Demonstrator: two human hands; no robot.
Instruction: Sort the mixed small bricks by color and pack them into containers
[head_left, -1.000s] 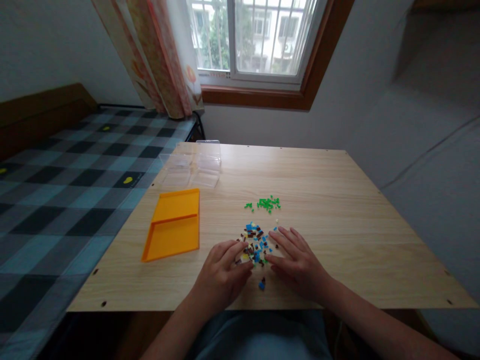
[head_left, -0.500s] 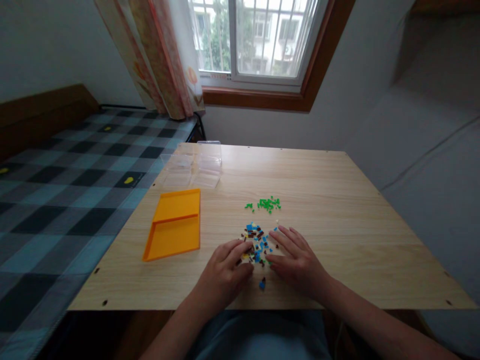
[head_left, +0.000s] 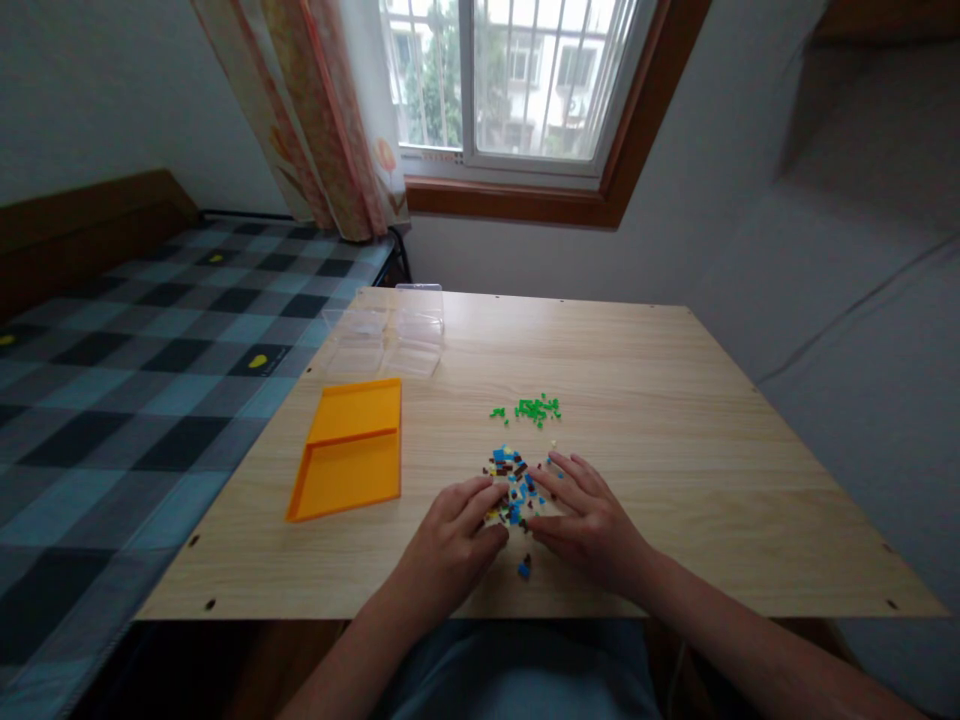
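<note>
Right hand (head_left: pixel 592 517) shifted inward, spread at mixed bricks (head_left: pixel 514 514); left hand (head_left: pixel 454 530) curled, hiding some, cannot tell if gripping.

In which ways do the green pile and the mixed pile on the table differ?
The green pile is one colour; the mixed pile shows blue, brown and yellow pieces. The left hand and right hand are at the mixed pile; the green pile lies beyond them, untouched. Both are small loose pieces on the table.
</note>
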